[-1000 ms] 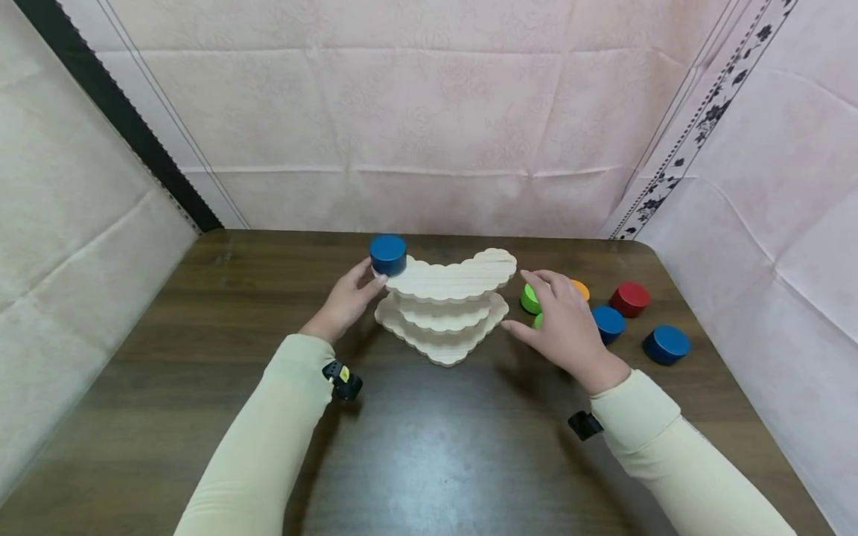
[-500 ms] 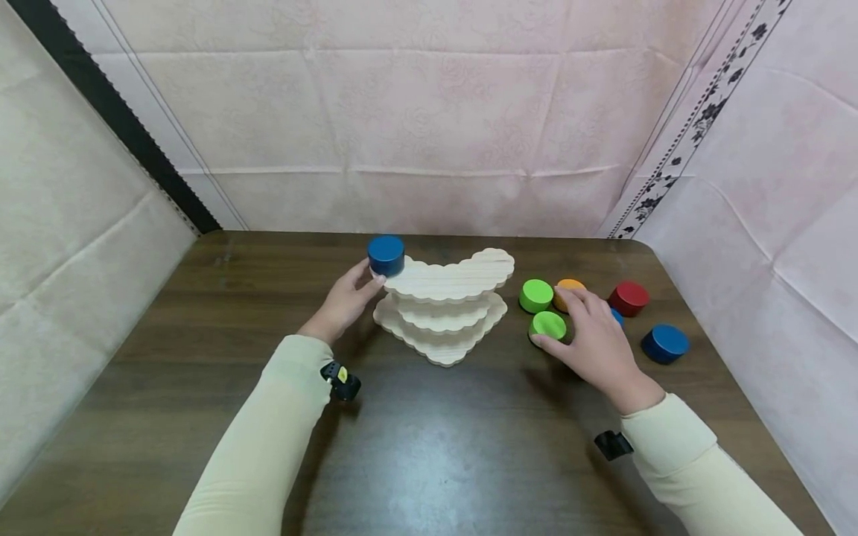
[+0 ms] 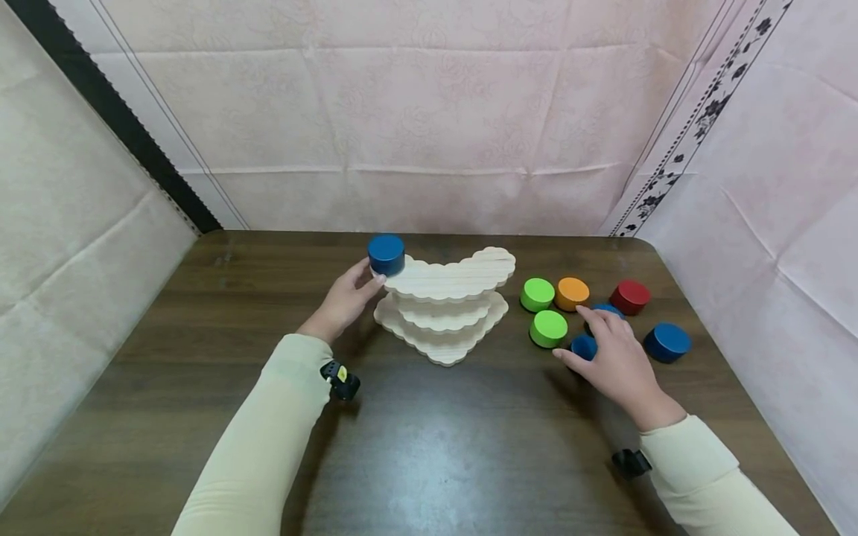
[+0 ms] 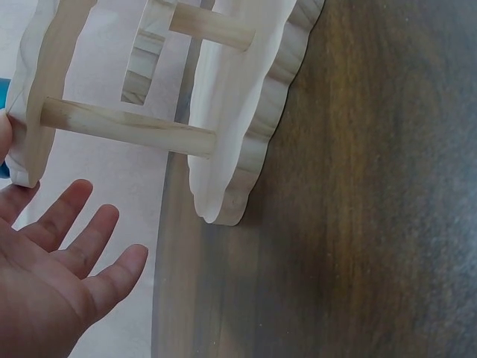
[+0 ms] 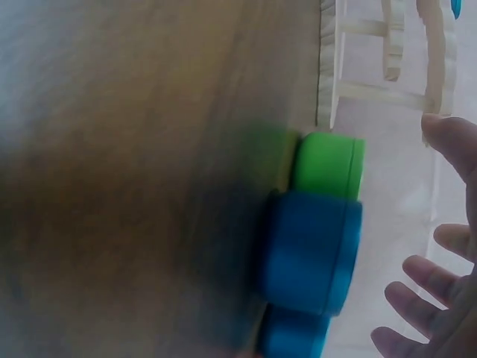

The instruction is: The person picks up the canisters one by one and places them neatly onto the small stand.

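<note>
A pale wooden three-tier stand with scalloped shelves stands mid-table, round posts joining its tiers. A blue round tin sits on the left end of its top shelf. My left hand pinches that shelf end beside the tin with thumb and index finger; its other fingers spread below. My right hand hovers with fingers spread by another blue tin, partly hidden behind the hand in the head view. Near the fingers are a green tin, a second green tin and an orange tin.
Behind the right hand, a further blue tin is partly covered. A red tin and a blue tin stand on the right of the dark wooden table. Pale patterned cloth hangs around the table.
My right hand has moved right and toward me, from beside the stand past the green and orange tins to the blue ones, uncovering those tins. The left hand stays at the shelf end.
</note>
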A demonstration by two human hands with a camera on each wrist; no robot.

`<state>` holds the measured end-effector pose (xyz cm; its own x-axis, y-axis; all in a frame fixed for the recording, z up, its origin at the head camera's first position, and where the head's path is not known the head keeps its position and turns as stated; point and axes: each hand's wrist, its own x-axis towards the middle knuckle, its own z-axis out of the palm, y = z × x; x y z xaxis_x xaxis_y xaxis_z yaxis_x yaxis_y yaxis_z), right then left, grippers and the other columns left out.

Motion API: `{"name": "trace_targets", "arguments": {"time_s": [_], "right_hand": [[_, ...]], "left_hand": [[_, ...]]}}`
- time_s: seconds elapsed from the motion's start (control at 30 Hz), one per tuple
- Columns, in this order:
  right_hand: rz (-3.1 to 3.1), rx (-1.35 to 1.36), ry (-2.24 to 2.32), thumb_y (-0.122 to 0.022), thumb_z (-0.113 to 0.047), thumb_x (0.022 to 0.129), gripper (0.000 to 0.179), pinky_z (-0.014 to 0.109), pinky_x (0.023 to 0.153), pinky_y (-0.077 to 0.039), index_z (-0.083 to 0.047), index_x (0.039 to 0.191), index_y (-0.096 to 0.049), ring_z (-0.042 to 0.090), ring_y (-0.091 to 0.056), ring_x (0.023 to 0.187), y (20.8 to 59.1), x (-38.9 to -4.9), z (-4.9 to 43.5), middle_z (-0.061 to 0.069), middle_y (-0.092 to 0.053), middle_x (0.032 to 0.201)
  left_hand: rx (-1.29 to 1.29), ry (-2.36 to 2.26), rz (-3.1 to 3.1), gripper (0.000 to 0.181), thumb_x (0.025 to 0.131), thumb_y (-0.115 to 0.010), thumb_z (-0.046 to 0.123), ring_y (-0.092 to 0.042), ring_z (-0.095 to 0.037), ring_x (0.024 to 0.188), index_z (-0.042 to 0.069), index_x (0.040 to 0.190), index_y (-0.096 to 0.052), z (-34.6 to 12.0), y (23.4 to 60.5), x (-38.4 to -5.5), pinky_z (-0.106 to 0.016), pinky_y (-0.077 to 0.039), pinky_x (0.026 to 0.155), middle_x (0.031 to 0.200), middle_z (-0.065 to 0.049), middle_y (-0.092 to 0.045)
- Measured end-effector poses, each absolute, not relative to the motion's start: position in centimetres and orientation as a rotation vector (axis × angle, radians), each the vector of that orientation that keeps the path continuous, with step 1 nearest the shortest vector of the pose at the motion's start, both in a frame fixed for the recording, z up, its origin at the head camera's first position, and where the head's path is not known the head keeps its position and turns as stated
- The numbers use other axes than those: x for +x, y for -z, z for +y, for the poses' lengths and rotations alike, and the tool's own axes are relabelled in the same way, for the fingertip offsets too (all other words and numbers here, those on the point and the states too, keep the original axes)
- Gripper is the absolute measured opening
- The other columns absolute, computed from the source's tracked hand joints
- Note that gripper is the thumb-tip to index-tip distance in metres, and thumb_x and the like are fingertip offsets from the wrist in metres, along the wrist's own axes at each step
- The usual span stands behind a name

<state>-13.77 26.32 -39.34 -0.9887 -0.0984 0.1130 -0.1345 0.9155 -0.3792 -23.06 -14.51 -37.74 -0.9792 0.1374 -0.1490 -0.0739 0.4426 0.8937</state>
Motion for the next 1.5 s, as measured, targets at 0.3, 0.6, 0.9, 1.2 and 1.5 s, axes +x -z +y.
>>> {"name": "trace_targets", "arguments": {"time_s": [0.3,0.6,0.9,1.2,1.5], "right_hand": [[-3.013,0.139,-0.629,-0.064,-0.062,0.083,0.091,0.069,0.091,-0.04,0.001,0.143,-0.038,0.052,-0.035,0.122,40.1,-13.3,28.0,0.032,-0.037,0.14],[-3.076,0.104,-0.698,-0.062,-0.066,0.082,0.096,0.067,0.092,-0.041,0.003,0.144,-0.037,0.051,-0.035,0.122,41.2,-13.2,29.5,0.033,-0.038,0.139],[-3.129,0.12,-0.755,-0.066,-0.063,0.081,0.096,0.066,0.092,-0.042,0.002,0.144,-0.037,0.051,-0.036,0.122,42.1,-13.7,30.3,0.033,-0.038,0.139],[-3.172,0.141,-0.776,-0.071,-0.054,0.081,0.089,0.066,0.091,-0.043,0.005,0.14,-0.04,0.051,-0.039,0.117,42.4,-14.2,30.5,0.035,-0.042,0.133],[-3.185,0.152,-0.785,-0.073,-0.049,0.081,0.083,0.062,0.088,-0.045,0.009,0.133,-0.045,0.051,-0.041,0.112,42.5,-14.6,30.5,0.036,-0.046,0.128]], "left_hand": [[0.071,-1.552,2.509,0.068,0.099,-0.05,0.045,-0.031,-0.034,0.141,0.019,0.155,-0.022,-14.5,37.7,-23.3,-0.058,-0.029,0.11,0.156,-0.012,-0.031],[0.063,-1.527,2.517,0.069,0.098,-0.049,0.046,-0.031,-0.034,0.141,0.019,0.155,-0.021,-14.5,37.7,-23.3,-0.059,-0.028,0.11,0.155,-0.013,-0.031],[0.06,-1.508,2.52,0.071,0.098,-0.049,0.048,-0.031,-0.034,0.141,0.018,0.155,-0.02,-14.6,37.7,-23.1,-0.058,-0.027,0.111,0.156,-0.012,-0.029],[0.077,-1.489,2.538,0.07,0.099,-0.048,0.046,-0.031,-0.035,0.141,0.016,0.155,-0.02,-14.6,37.7,-23.2,-0.059,-0.027,0.111,0.156,-0.014,-0.03],[0.059,-1.484,2.543,0.072,0.097,-0.049,0.049,-0.031,-0.034,0.141,0.019,0.155,-0.019,-14.6,37.6,-23.0,-0.058,-0.028,0.111,0.156,-0.011,-0.03]]}}
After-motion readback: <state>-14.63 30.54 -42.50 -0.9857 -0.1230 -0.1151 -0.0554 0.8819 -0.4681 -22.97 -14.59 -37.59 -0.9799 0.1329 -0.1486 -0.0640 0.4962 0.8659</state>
